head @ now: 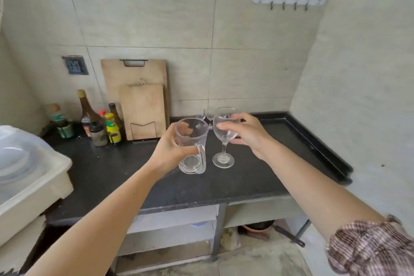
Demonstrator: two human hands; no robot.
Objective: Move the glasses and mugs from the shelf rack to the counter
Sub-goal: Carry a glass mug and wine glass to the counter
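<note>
L grip (170, 148) closed round glass mug (191, 159), low at counter (134, 175), front-right of cutting boards (143, 105). R grip (248, 134) holds wine glass (223, 159) by bowl, upright, farther right of boards. Contact w/ counter: can't tell. Small glasses (207, 116) at back, just right of boards.

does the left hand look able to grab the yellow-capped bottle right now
Probably not yet: the left hand is full, gripping the glass mug. The way to the yellow-capped bottle over the counter looks free otherwise.
</note>
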